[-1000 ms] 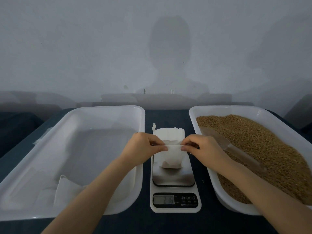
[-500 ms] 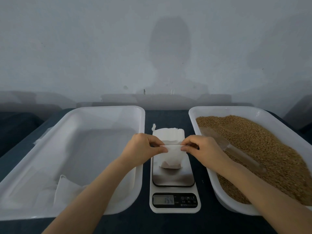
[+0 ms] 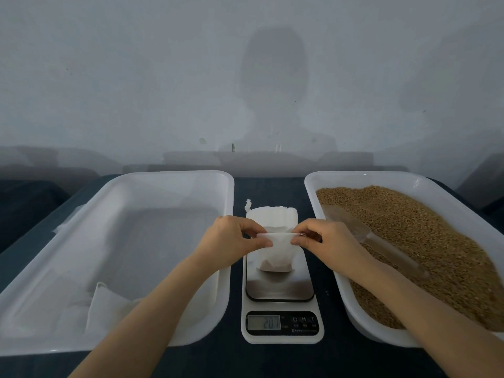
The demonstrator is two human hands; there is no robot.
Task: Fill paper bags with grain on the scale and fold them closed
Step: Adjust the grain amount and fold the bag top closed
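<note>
A small white paper bag (image 3: pixel 276 255) stands on the steel plate of a white kitchen scale (image 3: pixel 281 289) between two tubs. My left hand (image 3: pixel 231 241) pinches the left end of the bag's top edge. At the right end, my right hand (image 3: pixel 324 240) pinches the same edge, which is stretched flat between the two hands. The scale's display (image 3: pixel 264 322) is lit with digits too blurred to read surely. Brown grain (image 3: pixel 425 241) fills the right white tub (image 3: pixel 362 327), and a clear scoop (image 3: pixel 362 236) lies on it.
A stack of white empty bags (image 3: pixel 270 215) lies behind the scale. The left white tub (image 3: pixel 163 178) holds a few flat white bags (image 3: pixel 106 309) at its near end. A dark cloth covers the table (image 3: pixel 268 186); a grey wall stands behind.
Both hands keep pinching the bag's top edge and have barely moved. The number on the scale display has changed between frames.
</note>
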